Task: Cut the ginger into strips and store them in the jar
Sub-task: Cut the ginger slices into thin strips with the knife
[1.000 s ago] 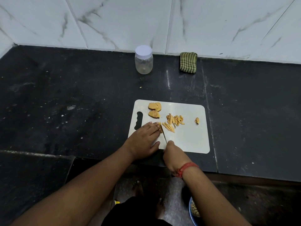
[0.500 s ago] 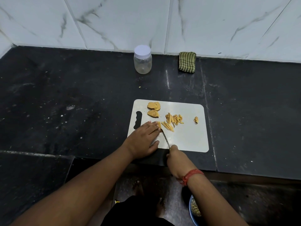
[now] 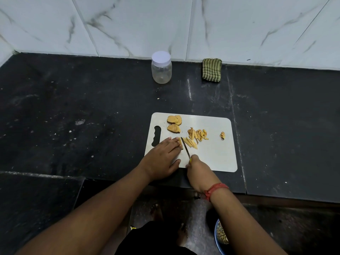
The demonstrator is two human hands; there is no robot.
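- The right hand (image 3: 197, 172), nearest the camera, has its grip clamped around a small knife with a yellow handle (image 3: 186, 149); the thin blade runs up and away from the grip, leaning left, with its tip at the ginger.
- The left hand (image 3: 161, 159) lies just left of that grip, fingers straight and pressed flat on a pale yellow slab of ginger (image 3: 180, 143). The slab sits at the fingertips, just beyond and left of the knife grip, and only a narrow edge shows.
- The slab's long axis looks roughly parallel to the blade, so I judge the next cut falls lengthwise, right beside the holding fingertips; that is the risk.
- Freshly cut pale ginger strips (image 3: 191, 143) lie just right of the blade, with a looser heap (image 3: 198, 134) beyond them.
- Uncut ginger slices (image 3: 173, 124) wait further out, up and left of the grip, on the white plastic cutting board (image 3: 217, 155).
- Furthest off on the black stone worktop (image 3: 92, 107), the clear plastic jar with a white lid (image 3: 161, 68) stands capped near the wall, with a green striped folded cloth (image 3: 212, 69) to its right.
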